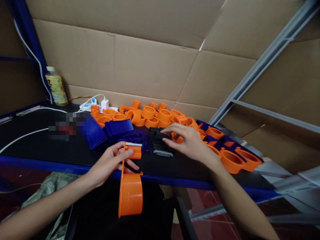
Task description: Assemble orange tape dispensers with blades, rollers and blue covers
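Observation:
My left hand (110, 163) is closed around the upper end of an orange plastic tape-dispenser body (130, 186), thumb on its toothed metal blade end; the round orange part hangs down below the table edge. My right hand (188, 141) reaches over a stack of small black plastic parts (158, 141) on the black table top (37, 146), fingers curled onto the top of the stack. I cannot make out whether a piece is pinched between them.
Several orange round parts (150, 115) are heaped at the back. Stacks of dark blue parts (107, 131) lie left of the black ones. Assembled orange-and-blue pieces (232, 156) line the right side. A drink bottle (56, 86), a power strip with chargers (96, 105) and white cables sit at the back left. Cardboard walls stand behind.

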Demonstrator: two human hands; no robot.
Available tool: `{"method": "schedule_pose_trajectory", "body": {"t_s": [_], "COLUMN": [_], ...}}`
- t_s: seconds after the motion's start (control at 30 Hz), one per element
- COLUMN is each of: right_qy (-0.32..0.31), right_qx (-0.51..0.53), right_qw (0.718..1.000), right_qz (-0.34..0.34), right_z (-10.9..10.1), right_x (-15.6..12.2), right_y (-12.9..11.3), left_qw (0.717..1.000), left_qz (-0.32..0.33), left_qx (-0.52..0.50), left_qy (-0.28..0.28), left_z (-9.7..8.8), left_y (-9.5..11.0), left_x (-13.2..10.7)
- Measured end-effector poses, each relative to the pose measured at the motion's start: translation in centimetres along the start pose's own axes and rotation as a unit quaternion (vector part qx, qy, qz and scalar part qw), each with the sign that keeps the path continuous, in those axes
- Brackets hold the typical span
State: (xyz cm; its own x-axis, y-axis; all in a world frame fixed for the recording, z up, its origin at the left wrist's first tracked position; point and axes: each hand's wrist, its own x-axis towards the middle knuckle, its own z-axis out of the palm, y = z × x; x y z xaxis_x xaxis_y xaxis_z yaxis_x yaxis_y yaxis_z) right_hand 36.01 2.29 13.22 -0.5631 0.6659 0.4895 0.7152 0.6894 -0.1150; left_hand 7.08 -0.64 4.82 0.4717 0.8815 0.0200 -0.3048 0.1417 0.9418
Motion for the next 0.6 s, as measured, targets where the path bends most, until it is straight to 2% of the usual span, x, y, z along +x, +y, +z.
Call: {"method": "schedule_pose_trajectory", "body": {"t_s": [0.1,0.2,0.4,0.6], "right_qy": [0.006,0.008,0.059,0.085], "right_qx": [0.074,0.071,0.033,0.029], "right_qw": [0.996,0.995,0.995,0.992], "right_qz": [-0.046,-0.074,-0.079,-0.088], "right_z": [0.5,1.9,5.1,6.7], "right_x": [-0.5,-0.5,-0.4,-0.6], "right_y": [-3.8,-6.2,-7.0,-7.6], "left_qw": [1.0,1.0,0.999,0.998], "left_qz": [0.006,0.009,0.021,0.032], "left_qx": [0.0,0.007,0.04,0.056], "left_qy": [0.004,0.003,-0.013,-0.018], "left_z": [0.0,0.0,0.1,0.1], "left_y": [-0.2,-0.2,0.0,-0.3], "left_x": [-0.1,-0.1,-0.2,-0.2]}}
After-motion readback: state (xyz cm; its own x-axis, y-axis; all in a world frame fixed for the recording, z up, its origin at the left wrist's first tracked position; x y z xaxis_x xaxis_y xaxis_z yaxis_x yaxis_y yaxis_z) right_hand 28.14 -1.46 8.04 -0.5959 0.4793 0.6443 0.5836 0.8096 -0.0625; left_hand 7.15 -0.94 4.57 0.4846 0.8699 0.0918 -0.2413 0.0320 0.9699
